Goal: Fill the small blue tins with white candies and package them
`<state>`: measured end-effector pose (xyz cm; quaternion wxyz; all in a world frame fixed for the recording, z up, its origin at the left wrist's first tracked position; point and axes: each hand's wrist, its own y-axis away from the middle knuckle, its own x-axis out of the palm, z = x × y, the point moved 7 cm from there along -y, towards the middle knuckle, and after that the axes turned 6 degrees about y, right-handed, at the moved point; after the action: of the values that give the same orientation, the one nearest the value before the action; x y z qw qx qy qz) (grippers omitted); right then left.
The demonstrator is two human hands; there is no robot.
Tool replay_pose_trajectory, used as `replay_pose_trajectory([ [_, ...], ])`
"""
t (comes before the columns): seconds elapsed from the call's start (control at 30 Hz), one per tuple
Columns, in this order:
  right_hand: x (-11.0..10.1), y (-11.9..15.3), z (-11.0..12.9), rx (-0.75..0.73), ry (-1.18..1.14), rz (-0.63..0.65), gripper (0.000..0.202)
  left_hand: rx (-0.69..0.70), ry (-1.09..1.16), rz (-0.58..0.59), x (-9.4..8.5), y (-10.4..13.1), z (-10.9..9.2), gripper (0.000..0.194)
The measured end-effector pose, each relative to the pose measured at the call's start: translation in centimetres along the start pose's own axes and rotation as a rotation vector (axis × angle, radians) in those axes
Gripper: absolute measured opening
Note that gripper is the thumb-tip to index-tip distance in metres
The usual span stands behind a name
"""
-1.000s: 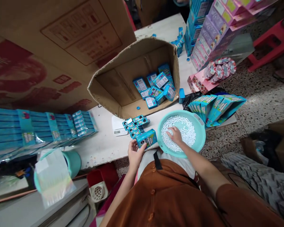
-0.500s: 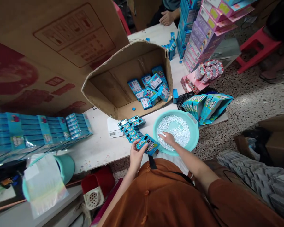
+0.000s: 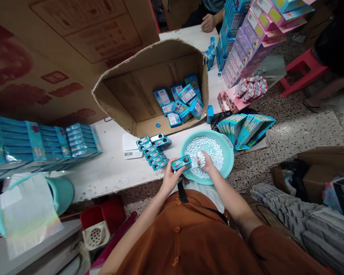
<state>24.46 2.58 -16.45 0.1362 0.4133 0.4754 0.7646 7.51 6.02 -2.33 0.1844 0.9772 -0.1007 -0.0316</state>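
Blue box (image 3: 178, 164) gripped in my left hand (image 3: 170, 176), top's long axis crosswise, hole end toward nearby right hand (image 3: 208, 165), fingers cupping white pieces (image 3: 201, 159)

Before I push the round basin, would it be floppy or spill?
The turquoise basin looks like stiff plastic, so it probably won't flop. The loose white pellets inside could slide about. It might tip, since its near side seems to overhang the table.

A red stool (image 3: 305, 68) stands on a speckled floor (image 3: 289, 130).
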Motion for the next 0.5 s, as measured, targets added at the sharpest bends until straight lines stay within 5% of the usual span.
replay_pose_trajectory([
  [0.33,3.6,7.8,6.5,-0.392,-0.242,0.067,0.011,0.318,-0.319,0.262,4.9,-1.2,0.1,0.036],
  [0.5,4.1,10.1,7.1,-0.579,-0.052,-0.141,0.018,0.389,-0.335,0.316,6.6,-0.9,-1.0,0.037],
])
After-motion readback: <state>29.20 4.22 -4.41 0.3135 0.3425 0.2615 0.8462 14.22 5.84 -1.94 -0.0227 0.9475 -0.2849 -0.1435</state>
